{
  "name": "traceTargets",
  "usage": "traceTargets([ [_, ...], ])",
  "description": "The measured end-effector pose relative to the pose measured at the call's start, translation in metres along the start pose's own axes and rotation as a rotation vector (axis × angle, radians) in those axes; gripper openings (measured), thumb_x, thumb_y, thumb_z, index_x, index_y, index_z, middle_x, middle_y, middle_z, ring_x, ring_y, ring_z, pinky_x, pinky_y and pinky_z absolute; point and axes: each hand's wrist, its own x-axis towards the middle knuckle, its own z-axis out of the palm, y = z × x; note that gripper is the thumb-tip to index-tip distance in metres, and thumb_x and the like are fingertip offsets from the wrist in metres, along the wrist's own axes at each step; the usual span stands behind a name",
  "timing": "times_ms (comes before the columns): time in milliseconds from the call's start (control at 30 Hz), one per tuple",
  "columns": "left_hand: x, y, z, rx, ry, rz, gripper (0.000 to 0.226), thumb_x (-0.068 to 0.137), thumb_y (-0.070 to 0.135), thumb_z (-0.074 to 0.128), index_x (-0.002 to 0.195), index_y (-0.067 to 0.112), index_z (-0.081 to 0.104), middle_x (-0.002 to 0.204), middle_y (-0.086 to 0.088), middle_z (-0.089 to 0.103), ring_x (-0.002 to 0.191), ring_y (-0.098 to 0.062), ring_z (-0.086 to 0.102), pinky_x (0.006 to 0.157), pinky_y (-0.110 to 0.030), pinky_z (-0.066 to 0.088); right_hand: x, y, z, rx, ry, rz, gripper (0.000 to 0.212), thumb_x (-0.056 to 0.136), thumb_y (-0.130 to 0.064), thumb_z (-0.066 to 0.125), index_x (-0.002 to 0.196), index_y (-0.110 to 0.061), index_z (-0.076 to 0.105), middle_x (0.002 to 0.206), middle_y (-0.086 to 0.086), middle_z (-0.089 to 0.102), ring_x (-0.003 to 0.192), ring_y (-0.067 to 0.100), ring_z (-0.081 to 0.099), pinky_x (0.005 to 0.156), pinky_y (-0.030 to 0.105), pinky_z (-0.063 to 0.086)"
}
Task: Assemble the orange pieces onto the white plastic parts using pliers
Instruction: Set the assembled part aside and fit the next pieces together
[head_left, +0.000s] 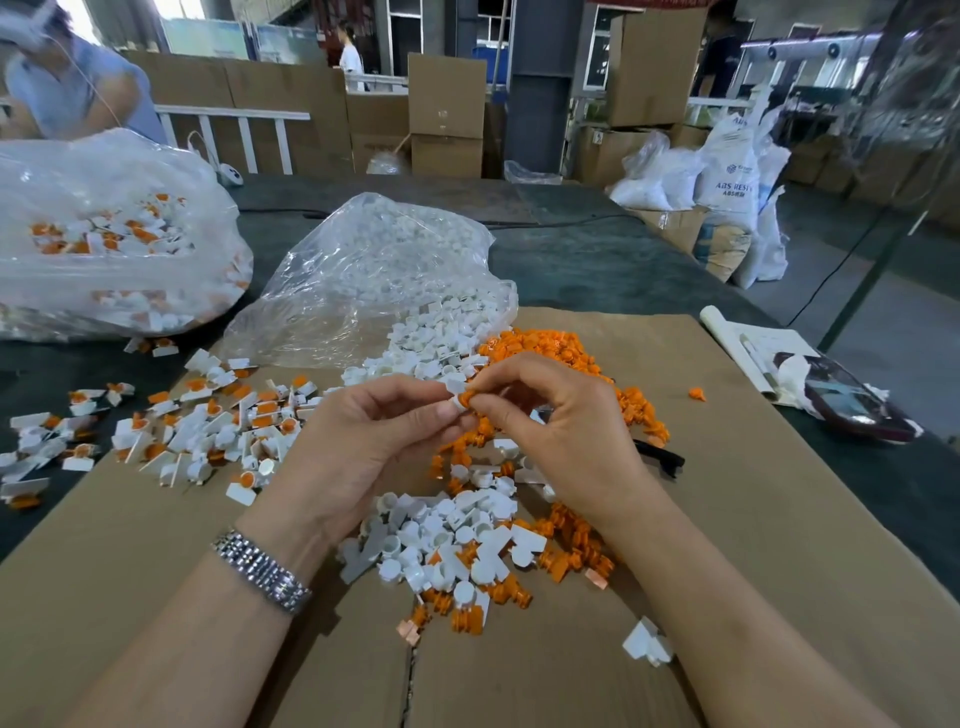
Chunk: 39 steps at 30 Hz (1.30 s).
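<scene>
Above the cardboard, my left hand (371, 441) pinches a small white plastic part (455, 391) at its fingertips. My right hand (550, 415) pinches an orange piece (466, 399) that touches the white part. Loose white parts (447, 540) and orange pieces (563, 551) lie mixed below my hands. A larger orange heap (556, 351) sits behind my right hand. The black handles of the pliers (660, 457) stick out from under my right hand; their jaws are hidden.
Assembled white-and-orange parts (208, 431) are spread at left. A clear bag of white parts (379, 275) lies open behind the piles, a second bag (104, 234) of assembled parts at far left. Cardboard sheet (727, 519) covers the table. A wrapped object (841, 400) lies at right. A person sits far left.
</scene>
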Motion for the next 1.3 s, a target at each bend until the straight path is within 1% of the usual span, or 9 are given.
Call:
traceTargets([
  [133, -0.002, -0.003, 0.000, 0.399, 0.069, 0.141, 0.025, 0.068, 0.029, 0.089, 0.091, 0.020, 0.082, 0.110, 0.003, 0.078, 0.103, -0.018, 0.075, 0.090, -0.031, 0.060, 0.000, -0.001, 0.001, 0.021, -0.020, 0.111, 0.005, 0.093, -0.016, 0.072, 0.097, -0.020, 0.074, 0.087, -0.008, 0.071, 0.080, 0.014, 0.066, 0.072, 0.027, 0.056],
  [267, 0.001, -0.005, -0.003, 0.212, 0.027, 0.108, 0.031, 0.069, 0.024, 0.088, 0.096, 0.010, 0.081, 0.113, -0.007, 0.076, 0.107, -0.026, 0.074, 0.100, -0.040, 0.056, 0.000, -0.002, 0.001, 0.029, -0.025, 0.119, 0.005, 0.094, -0.018, 0.072, 0.097, -0.021, 0.074, 0.089, -0.008, 0.071, 0.082, 0.014, 0.066, 0.075, 0.030, 0.057],
  [367, 0.002, -0.004, -0.002, 0.135, 0.043, 0.062, 0.038, 0.069, 0.016, 0.086, 0.106, 0.014, 0.080, 0.112, -0.013, 0.076, 0.104, -0.031, 0.075, 0.092, -0.034, 0.060, 0.000, -0.004, 0.002, -0.008, -0.040, 0.086, 0.005, 0.094, -0.017, 0.071, 0.098, -0.019, 0.073, 0.092, -0.010, 0.069, 0.085, 0.010, 0.064, 0.074, 0.022, 0.053],
  [500, -0.005, -0.003, 0.005, 0.292, 0.043, 0.108, 0.021, 0.080, 0.015, 0.080, 0.100, 0.021, 0.083, 0.100, -0.007, 0.080, 0.095, -0.023, 0.078, 0.079, -0.021, 0.060, 0.000, -0.003, 0.003, -0.003, -0.044, 0.124, 0.004, 0.094, -0.016, 0.071, 0.098, -0.018, 0.073, 0.089, -0.009, 0.069, 0.082, 0.009, 0.064, 0.072, 0.018, 0.051],
  [667, -0.008, -0.007, 0.009, 0.509, 0.144, 0.253, 0.017, 0.084, 0.021, 0.082, 0.096, 0.033, 0.082, 0.093, 0.006, 0.081, 0.089, -0.013, 0.078, 0.080, -0.026, 0.062, -0.001, -0.004, 0.011, 0.131, 0.013, 0.284, 0.003, 0.094, -0.022, 0.071, 0.091, -0.020, 0.072, 0.078, -0.004, 0.071, 0.068, 0.008, 0.065, 0.061, 0.021, 0.053],
  [800, -0.005, -0.004, 0.004, 0.367, 0.099, 0.207, 0.024, 0.075, 0.027, 0.085, 0.099, 0.027, 0.082, 0.097, -0.001, 0.081, 0.092, -0.017, 0.078, 0.078, -0.015, 0.057, -0.001, -0.005, 0.005, 0.264, -0.048, 0.297, 0.008, 0.093, -0.021, 0.073, 0.100, -0.018, 0.073, 0.084, -0.004, 0.074, 0.073, 0.009, 0.070, 0.068, 0.021, 0.056],
  [1000, 0.000, -0.004, -0.003, 0.136, 0.009, 0.153, 0.039, 0.067, 0.027, 0.086, 0.104, 0.016, 0.081, 0.109, -0.014, 0.078, 0.105, -0.029, 0.075, 0.090, -0.031, 0.060, -0.001, -0.008, -0.005, 0.224, -0.138, 0.193, 0.033, 0.093, -0.019, 0.073, 0.123, -0.029, 0.067, 0.102, -0.007, 0.068, 0.090, 0.015, 0.065, 0.081, 0.036, 0.059],
  [1167, 0.000, -0.005, -0.001, 0.096, -0.008, 0.132, 0.035, 0.066, 0.021, 0.087, 0.098, 0.011, 0.081, 0.108, -0.017, 0.077, 0.103, -0.031, 0.075, 0.086, -0.031, 0.061, -0.001, -0.006, -0.005, 0.126, -0.087, 0.089, 0.024, 0.092, -0.018, 0.073, 0.116, -0.020, 0.074, 0.104, -0.005, 0.068, 0.098, 0.015, 0.067, 0.088, 0.033, 0.057],
  [1300, 0.000, -0.003, -0.001, 0.022, -0.017, 0.102, 0.028, 0.065, 0.014, 0.084, 0.093, 0.009, 0.081, 0.104, -0.017, 0.078, 0.099, -0.028, 0.076, 0.082, -0.028, 0.061, -0.001, -0.005, -0.002, 0.078, -0.064, 0.013, 0.022, 0.092, -0.015, 0.074, 0.114, -0.016, 0.074, 0.101, -0.004, 0.068, 0.096, 0.017, 0.067, 0.085, 0.035, 0.058],
])
